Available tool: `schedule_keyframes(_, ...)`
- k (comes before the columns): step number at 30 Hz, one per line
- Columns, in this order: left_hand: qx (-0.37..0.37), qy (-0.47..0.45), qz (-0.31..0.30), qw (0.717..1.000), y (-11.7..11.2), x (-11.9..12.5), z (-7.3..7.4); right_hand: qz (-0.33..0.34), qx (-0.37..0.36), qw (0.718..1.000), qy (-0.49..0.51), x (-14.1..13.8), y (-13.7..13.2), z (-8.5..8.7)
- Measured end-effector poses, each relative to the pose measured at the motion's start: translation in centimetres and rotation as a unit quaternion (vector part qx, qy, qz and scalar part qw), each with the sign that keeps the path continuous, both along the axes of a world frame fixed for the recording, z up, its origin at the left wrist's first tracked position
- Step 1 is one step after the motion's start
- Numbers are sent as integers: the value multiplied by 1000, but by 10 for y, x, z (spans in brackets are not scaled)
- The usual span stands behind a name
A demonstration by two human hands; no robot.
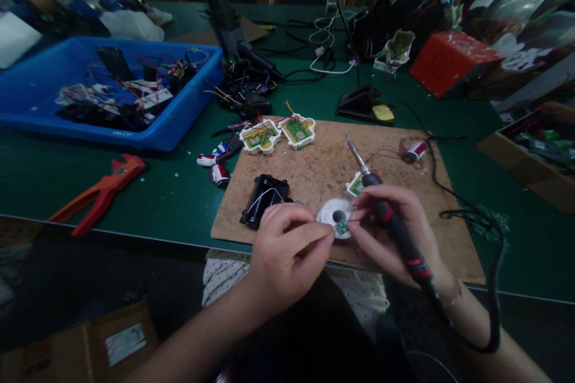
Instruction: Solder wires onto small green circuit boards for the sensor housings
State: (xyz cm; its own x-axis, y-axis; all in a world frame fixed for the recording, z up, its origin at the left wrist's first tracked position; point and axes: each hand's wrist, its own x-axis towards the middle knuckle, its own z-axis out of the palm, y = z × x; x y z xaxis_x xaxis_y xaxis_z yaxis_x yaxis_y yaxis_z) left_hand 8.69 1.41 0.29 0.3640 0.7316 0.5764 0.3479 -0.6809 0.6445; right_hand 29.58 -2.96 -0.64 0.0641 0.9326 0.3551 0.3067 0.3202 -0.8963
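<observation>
Between thumb and forefinger, my left hand point(290, 245) pinches the edge of a small green circuit board point(342, 227). A soldering iron point(390, 224) rests in my right hand point(404, 233), its tip pointing up and away from me. The right thumb and a fingertip also come close to the board's other side; whether they touch it is unclear. Right behind the board lies a white solder spool point(327, 209). A black battery holder point(265, 198) with a bare wire sits left of the spool. Partly hidden by my right hand is a white-framed circuit board point(354, 184).
Brown work board point(309, 161) carries two white-cased circuit boards point(296, 130) and a red-white cylinder point(415, 151). Orange-red cutters point(103, 191) and a blue bin point(175, 125) are left. Behind stands an iron stand point(362, 102); its cable loops on the right. A red box point(453, 63) stands back right.
</observation>
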Motion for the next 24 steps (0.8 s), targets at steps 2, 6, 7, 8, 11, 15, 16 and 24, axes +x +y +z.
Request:
schedule_keyframes(2,-10,2,8,1000,0,-2,1,-8,4,1000,13,-4,0,-3)
schedule_keyframes(6,-32,13,-1,999,0,-4,7,-34,0,999,37,-11,1,-6)
schedule_keyframes(7,-36,12,-13,999,0,-4,9,-39,0,999,37,-12,1,-7)
schedule_keyframes(8,-41,10,-25,999,1,-3,11,-43,0,998,36,-13,1,-7)
schedule_keyframes(11,-65,2,-58,996,4,-1,17,-52,2,998,28,-14,1,-7)
schedule_keyframes(15,-98,-1,-78,992,8,1,17,-52,8,998,38,-15,1,-9)
schedule_keyframes(16,-101,0,-79,992,9,1,17,-54,9,998,40,-15,1,-9)
schedule_keyframes(24,-55,20,-96,994,15,-8,16,-65,23,997,34,-18,1,-5)
